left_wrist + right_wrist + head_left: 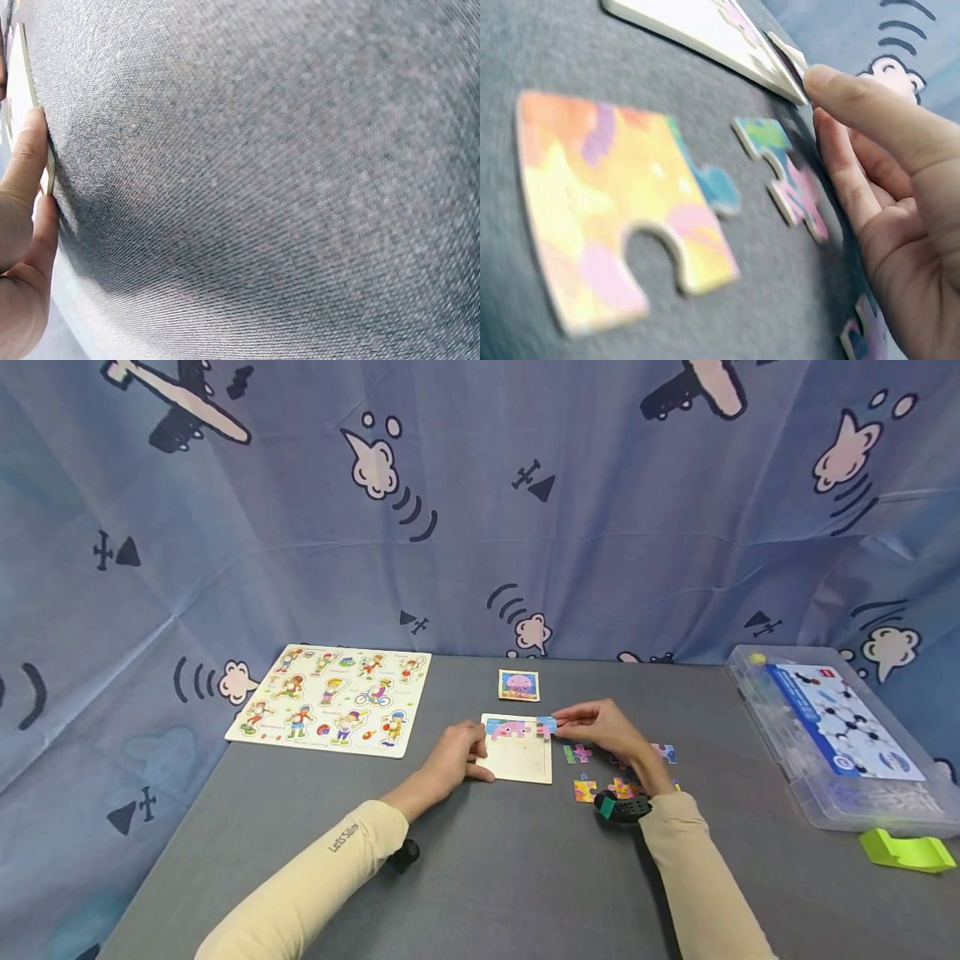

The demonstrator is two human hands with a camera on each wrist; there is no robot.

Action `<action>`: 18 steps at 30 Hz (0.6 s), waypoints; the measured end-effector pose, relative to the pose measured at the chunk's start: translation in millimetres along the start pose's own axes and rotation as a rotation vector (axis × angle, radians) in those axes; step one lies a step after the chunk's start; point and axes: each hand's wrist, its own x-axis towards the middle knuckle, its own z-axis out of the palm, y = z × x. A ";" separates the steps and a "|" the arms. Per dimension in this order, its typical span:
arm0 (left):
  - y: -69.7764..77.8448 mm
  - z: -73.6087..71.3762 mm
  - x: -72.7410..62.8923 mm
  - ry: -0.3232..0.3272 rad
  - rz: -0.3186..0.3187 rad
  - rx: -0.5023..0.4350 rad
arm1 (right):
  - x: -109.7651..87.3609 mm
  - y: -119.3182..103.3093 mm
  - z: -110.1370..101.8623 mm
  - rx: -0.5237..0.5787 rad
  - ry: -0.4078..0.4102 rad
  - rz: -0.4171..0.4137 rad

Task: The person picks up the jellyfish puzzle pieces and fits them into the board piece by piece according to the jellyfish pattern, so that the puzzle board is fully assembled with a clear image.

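A pale wooden puzzle board (pixel 519 764) lies in the middle of the table. My left hand (pixel 450 756) holds its left edge between thumb and fingers, as the left wrist view also shows. Along the board's top sit joined pieces (pixel 507 728) with a pink animal on blue. At the top right corner my right hand (pixel 606 727) pinches a blue and pink puzzle piece (pixel 547 725), which overlaps the corner. Loose on the table below that hand are a yellow-orange piece (pixel 592 202) and a green and pink piece (pixel 784 176); others are partly hidden by the wrist.
Behind the board lies a small finished picture (pixel 518 685) of a pink jellyfish. A large board (pixel 330 702) with sports figures is at the left. On the right stand a clear plastic case (pixel 840 735) and a lime-green holder (pixel 907 850). A patterned curtain (pixel 465 527) hangs behind the table.
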 end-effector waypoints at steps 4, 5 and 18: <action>-0.4 -0.1 0.0 0.002 0.009 0.002 | 3.6 -2.8 5.8 -0.050 -0.008 -0.009; -0.7 0.1 0.1 0.002 0.012 0.006 | 4.4 -3.5 7.3 -0.063 -0.008 -0.006; -0.1 -0.7 0.7 0.007 0.010 0.023 | 12.7 -9.9 17.0 -0.222 0.000 -0.032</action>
